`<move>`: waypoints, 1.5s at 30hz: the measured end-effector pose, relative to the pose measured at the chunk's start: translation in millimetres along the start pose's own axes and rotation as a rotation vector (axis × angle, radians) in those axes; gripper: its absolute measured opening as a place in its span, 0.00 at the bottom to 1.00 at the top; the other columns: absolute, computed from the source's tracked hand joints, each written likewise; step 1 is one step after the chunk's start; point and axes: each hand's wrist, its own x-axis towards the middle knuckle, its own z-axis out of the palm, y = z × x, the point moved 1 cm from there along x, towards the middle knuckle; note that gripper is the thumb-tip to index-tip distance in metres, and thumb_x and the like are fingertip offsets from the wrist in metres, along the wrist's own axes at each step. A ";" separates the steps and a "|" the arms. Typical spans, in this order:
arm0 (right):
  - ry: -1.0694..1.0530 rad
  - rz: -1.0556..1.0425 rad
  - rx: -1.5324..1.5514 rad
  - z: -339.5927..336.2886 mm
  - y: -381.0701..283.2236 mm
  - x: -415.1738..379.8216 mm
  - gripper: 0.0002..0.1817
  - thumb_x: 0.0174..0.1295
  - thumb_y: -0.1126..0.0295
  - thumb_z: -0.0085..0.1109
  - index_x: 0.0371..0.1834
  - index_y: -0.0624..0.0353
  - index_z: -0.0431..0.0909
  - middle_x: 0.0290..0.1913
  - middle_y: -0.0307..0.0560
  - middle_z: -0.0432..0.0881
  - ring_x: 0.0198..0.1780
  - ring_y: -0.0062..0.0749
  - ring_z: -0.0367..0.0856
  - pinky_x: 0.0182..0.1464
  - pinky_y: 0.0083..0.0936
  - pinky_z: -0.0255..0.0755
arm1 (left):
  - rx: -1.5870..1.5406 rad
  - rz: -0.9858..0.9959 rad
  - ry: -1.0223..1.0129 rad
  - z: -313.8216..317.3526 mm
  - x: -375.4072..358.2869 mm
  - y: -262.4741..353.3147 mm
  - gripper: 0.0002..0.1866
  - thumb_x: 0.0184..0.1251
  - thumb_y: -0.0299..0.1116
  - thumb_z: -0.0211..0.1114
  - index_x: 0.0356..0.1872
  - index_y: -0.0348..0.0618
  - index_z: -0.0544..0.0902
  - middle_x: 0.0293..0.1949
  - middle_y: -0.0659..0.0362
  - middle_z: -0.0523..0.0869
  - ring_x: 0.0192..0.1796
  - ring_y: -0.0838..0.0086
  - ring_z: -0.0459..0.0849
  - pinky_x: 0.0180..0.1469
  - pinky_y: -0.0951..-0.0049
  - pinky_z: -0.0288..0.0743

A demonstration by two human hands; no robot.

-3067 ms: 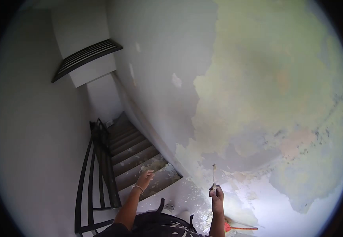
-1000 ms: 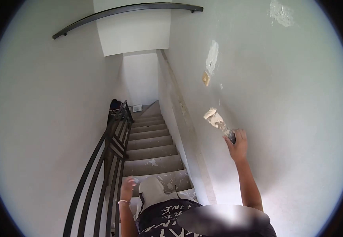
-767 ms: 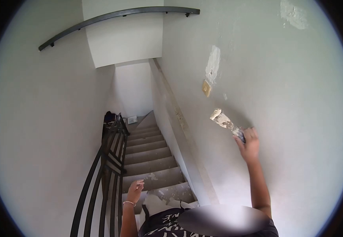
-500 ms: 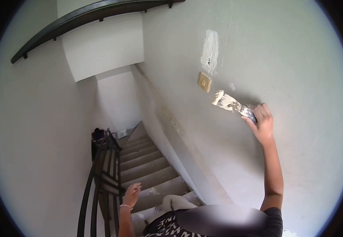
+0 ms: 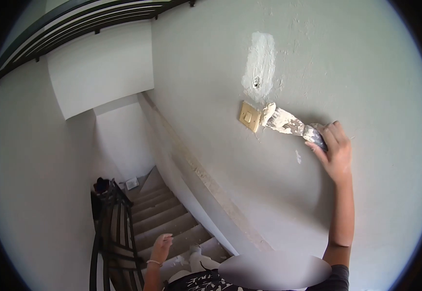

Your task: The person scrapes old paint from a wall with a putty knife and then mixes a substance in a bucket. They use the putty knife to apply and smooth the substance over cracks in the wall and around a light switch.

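Observation:
My right hand (image 5: pixel 336 151) is closed around the handle of a putty knife (image 5: pixel 286 122), raised against the wall. Thick cream filler coats its blade and is heaped at the tip, close to the right edge of a beige light switch (image 5: pixel 249 117). Just above the switch is a rough white patch of filler (image 5: pixel 260 60) with a small dark hole near its lower end. My left hand (image 5: pixel 161 248), with a bracelet at the wrist, hangs low over the stairs. Its fingers are loosely bent, and I see nothing held in them.
Concrete stairs (image 5: pixel 165 213) lead down below me, with a dark metal railing (image 5: pixel 118 233) along their left side. A ledge (image 5: pixel 206 182) slopes along the right wall. Another dark railing (image 5: pixel 94 26) crosses the upper left. Dark items (image 5: pixel 102 185) sit near the bottom of the stairs.
My view has shifted so that the stairs sit further left. The putty knife has moved up the wall, and its loaded tip is now closer to the light switch.

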 end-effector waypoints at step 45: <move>-0.351 0.183 -0.605 100.5 -26.7 90.0 0.15 0.71 0.59 0.55 0.35 0.61 0.75 0.31 0.47 0.78 0.24 0.39 0.79 0.27 0.32 0.73 | -0.001 1.182 0.442 246.4 390.7 210.5 0.30 0.78 0.54 0.40 0.72 0.49 0.70 0.73 0.45 0.65 0.75 0.55 0.62 0.64 0.56 0.48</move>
